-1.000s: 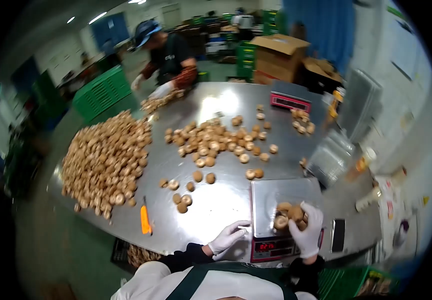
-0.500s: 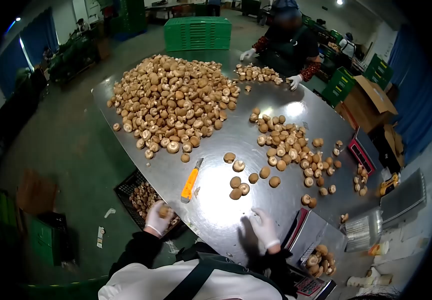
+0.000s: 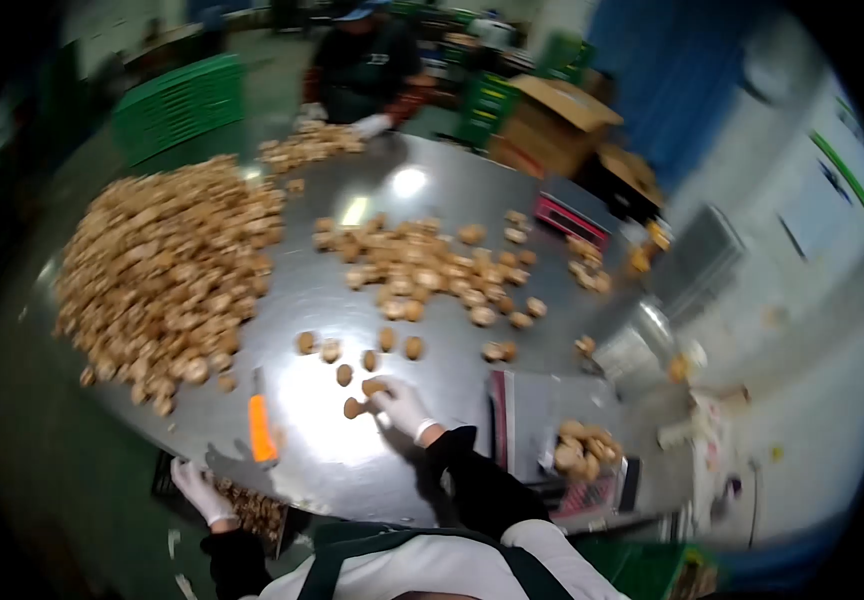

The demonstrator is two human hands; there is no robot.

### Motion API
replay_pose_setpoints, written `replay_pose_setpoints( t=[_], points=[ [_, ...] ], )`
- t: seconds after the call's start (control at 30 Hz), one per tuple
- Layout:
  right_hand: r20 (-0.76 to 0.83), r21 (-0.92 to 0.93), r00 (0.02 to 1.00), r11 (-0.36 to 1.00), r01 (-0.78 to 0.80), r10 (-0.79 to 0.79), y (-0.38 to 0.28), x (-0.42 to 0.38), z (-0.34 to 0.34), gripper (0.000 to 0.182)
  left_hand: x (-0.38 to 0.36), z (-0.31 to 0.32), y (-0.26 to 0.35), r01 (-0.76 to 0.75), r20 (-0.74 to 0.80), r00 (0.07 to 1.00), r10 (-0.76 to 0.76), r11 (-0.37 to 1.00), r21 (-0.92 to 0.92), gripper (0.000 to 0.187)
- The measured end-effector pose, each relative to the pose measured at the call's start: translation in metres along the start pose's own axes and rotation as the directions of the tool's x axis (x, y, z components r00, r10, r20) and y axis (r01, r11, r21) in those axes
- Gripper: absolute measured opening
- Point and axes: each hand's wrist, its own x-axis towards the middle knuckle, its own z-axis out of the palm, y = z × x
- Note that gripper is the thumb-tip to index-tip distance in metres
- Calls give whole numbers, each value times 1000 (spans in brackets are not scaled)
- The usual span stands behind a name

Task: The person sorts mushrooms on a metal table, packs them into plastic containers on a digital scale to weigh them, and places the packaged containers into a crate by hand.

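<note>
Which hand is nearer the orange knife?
Left, though narrowly. The left hand is below the knife, just off the table edge; the right hand is off to its right, among loose mushrooms.

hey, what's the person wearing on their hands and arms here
Both the left hand and the right hand wear thin white disposable gloves, snug at the wrist. Long black sleeves cover both arms down to the glove cuffs. No markings can be made out; the picture is slightly blurred.

Mushroom packing hall: heaped mushrooms [image 3: 162,270], scale [image 3: 562,440]
</note>
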Motion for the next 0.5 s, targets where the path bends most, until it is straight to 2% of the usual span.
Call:
replay_pose_setpoints(
  t=[0.07,0.13,0.17,0.2,0.23,0.27,0.3,0.33,0.37,0.4,0.47,0.5],
  points=[
    [-67,-247,960,936,249,-273,-28,-45,-21,32,-5,31,10,-219,30,976,217,969,117,49],
    [-106,-288,955,927,239,-278,-59,-93,-57,30,-25,69,32,-277,90,960,266,950,146,50],
    [-191,-241,944,945,221,-270,-65,-114,-77,31,-32,84,39,-240,134,966,221,960,147,51],
    [-302,-364,898,909,202,-320,-69,-135,-101,34,-32,95,32,-241,169,962,216,959,146,51],
    [-446,-368,840,919,141,-308,-78,-157,-124,33,-32,103,23,-318,273,924,268,935,159,50],
    [-572,-327,788,944,35,-227,-100,-181,-145,31,-33,109,18,-394,370,874,315,904,163,50],
    [-682,-268,718,961,-67,-140,-97,-200,-167,30,-54,130,25,-525,410,806,426,835,165,48],
    [-751,-359,639,915,-185,-166,-101,-219,-185,30,-57,137,16,-385,482,827,289,916,113,48],
    [-779,-426,586,873,-238,-221,-85,-234,-207,27,-73,152,19,-437,522,793,312,889,133,48],
    [-783,-473,575,828,-303,-237,-72,-249,-225,25,-97,168,22,-490,562,757,334,859,150,48],
    [-682,-652,648,684,-328,-339,-59,-266,-243,23,-127,190,13,-626,681,627,378,765,152,49],
    [-631,-702,693,637,-317,-350,-44,-267,-248,23,-145,201,7,-599,739,578,346,795,96,49]
  ],
)
